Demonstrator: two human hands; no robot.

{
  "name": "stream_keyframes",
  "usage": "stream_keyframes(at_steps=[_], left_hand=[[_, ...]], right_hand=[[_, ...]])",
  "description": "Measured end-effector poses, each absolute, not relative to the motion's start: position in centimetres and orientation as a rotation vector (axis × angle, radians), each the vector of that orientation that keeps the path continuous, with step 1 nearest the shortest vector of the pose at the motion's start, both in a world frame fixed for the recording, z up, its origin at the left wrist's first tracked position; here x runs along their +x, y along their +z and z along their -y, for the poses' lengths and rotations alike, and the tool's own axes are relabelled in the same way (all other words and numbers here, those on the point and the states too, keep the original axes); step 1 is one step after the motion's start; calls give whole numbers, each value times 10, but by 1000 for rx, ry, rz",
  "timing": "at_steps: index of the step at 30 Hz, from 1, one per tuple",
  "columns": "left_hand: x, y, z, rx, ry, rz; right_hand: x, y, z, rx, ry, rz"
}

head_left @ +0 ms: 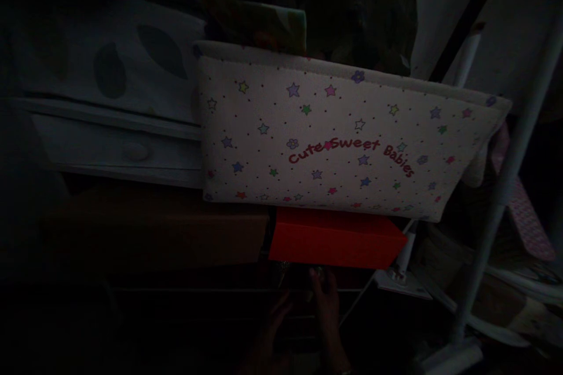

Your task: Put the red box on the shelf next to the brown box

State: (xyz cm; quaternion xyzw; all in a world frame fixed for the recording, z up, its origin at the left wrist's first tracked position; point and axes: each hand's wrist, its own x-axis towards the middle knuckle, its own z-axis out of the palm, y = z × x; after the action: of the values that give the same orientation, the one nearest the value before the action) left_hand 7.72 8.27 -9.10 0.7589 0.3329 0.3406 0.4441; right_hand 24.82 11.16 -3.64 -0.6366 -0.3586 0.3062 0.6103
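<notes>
Head view, very dim: a star-printed "Cute Sweet Babies" fabric bin point(334, 146) is sitting above a red box point(336, 240). Just below the box, our right hand point(326, 299) is showing bent fingers beside a small glinting object point(319, 273); our left hand point(273, 325) is hovering nearby, fingers extended. We cannot tell if either is gripping; we should be working slowly, by touch.
</notes>
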Motion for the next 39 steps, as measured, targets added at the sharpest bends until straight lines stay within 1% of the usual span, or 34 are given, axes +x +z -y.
stream_keyframes(at_steps=[3, 7, 16, 26, 39], left_hand=[[84, -106, -84, 1785, 878, -765], [88, -120, -83, 1727, 837, -798], [85, -102, -81, 1739, 813, -794], [86, -125, -75, 1688, 711, -997], [83, -101, -87, 1823, 856, -904]], right_hand=[[239, -45, -116, -1425, 700, 857], [235, -51, -118, -1404, 684, 875], [229, -30, -111, -1346, 706, 733], [214, -47, -125, -1340, 667, 740], [209, -44, -123, -1358, 683, 840]])
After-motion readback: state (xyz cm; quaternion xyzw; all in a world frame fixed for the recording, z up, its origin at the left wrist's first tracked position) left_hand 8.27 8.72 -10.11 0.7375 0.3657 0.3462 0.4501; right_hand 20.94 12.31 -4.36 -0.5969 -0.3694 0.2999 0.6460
